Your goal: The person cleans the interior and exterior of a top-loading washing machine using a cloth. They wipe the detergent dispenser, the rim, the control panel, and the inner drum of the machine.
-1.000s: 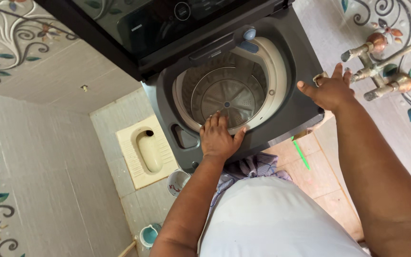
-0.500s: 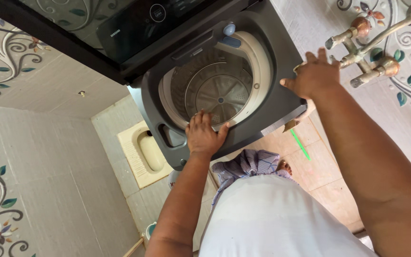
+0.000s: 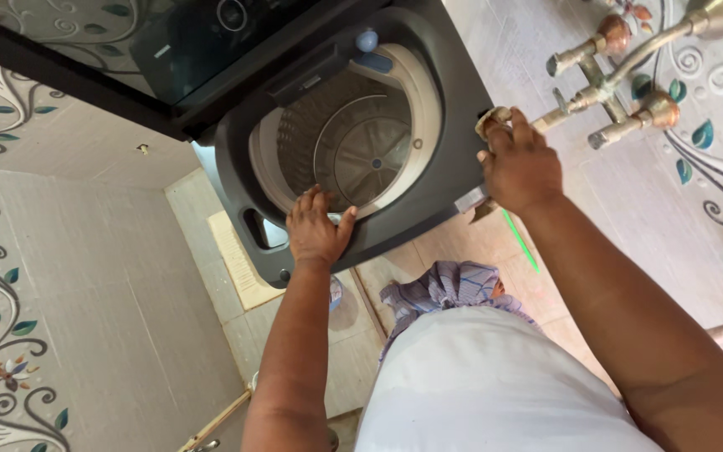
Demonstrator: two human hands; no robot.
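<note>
Open washer (image 3: 236,180), drum (image 3: 353,146) straight ahead of both hands: left hand (image 3: 318,230) flat, fingers spread on the near rim, nearer the drum; right hand (image 3: 519,166) curled over the right edge, grasping it.

No packages or signs in view. One screen-type item: glossy black control panel (image 3: 186,38) on the raised lid of the top-load washing machine (image 3: 453,100), upper left of frame. Panel approx. rectangular, dark and reflective, w/ a round ring dial mark (image 3: 232,12) near the top edge and a small pale mark further left; display unlit, no readout discernible. One label-like item: small pale rectangular strip (image 3: 310,82) on the dark bar at the back rim of the tub opening, content too small to tell.
</note>
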